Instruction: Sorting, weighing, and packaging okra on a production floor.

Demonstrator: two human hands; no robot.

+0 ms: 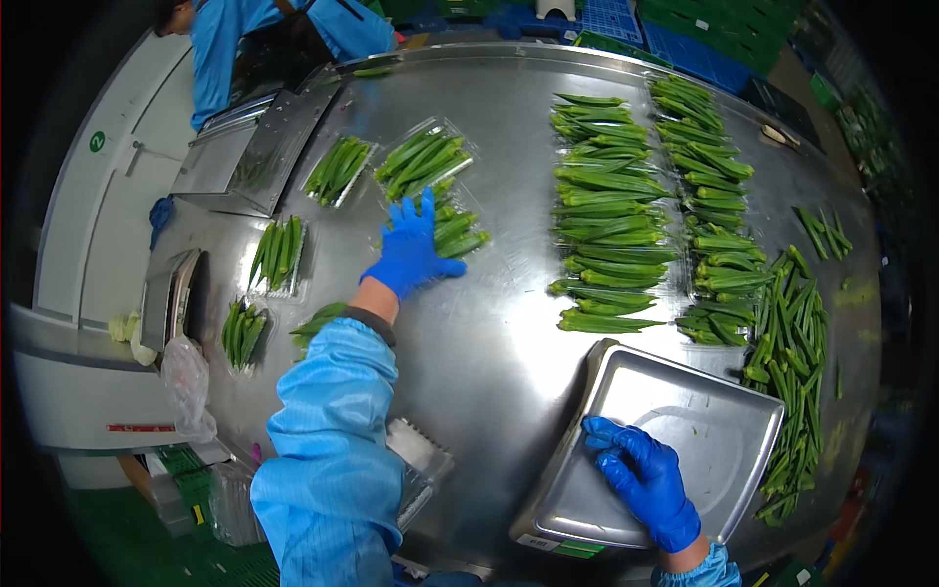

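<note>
My left hand (411,246), in a blue glove, is spread over a clear tray of okra (456,233) left of the middle of the steel table. Its palm covers part of that tray, and whether the fingers grip it is hidden. Another filled okra tray (424,158) lies just beyond my fingertips. My right hand (645,477), also gloved, is over the steel pan of a weighing scale (704,403). Its fingers are loosely curled and apart, with nothing visible in them. The pan holds only small green scraps.
Two long rows of okra trays (612,220) lie right of centre. A loose okra heap (788,389) sits beside the scale. Stacked empty trays (418,469) are by my left sleeve. A steel wrapping machine (253,154) and a person in blue (249,51) are far left.
</note>
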